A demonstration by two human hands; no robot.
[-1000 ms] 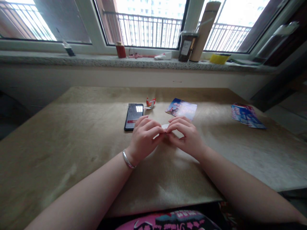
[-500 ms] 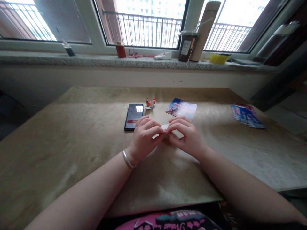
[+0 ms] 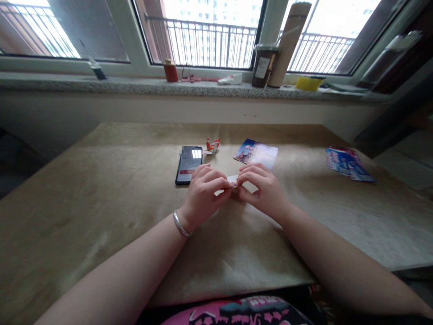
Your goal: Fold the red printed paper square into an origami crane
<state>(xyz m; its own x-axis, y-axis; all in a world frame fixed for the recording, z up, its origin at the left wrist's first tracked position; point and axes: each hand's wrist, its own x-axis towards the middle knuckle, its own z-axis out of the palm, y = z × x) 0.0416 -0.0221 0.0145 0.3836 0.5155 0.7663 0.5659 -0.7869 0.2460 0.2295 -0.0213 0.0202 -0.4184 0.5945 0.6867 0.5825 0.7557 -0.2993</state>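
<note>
Both hands meet over the middle of the table, pinching one small piece of paper [image 3: 233,179] between them. The paper is white with a bit of colour along its near edge; most of it is hidden by fingers. My left hand [image 3: 207,192], with a silver bangle at the wrist, has thumb and fingertips closed on the paper's left side. My right hand [image 3: 263,188] grips the right side in the same way. Just beyond the left fingers lies a phone [image 3: 187,164] with its screen lit. Behind the right fingers rests a blue printed sheet [image 3: 257,152].
A folded red-and-white paper piece [image 3: 213,146] stands beside the phone. Several blue and red printed papers [image 3: 350,164] are fanned out at the table's right. Along the windowsill [image 3: 135,87] are a red container [image 3: 170,71], a dark jar [image 3: 264,67], a cardboard tube [image 3: 289,45] and yellow tape [image 3: 309,83].
The fingertips of my right hand have shifted slightly to the right, and a little more of the paper's coloured edge shows between the hands. Everything else stays as it was.
</note>
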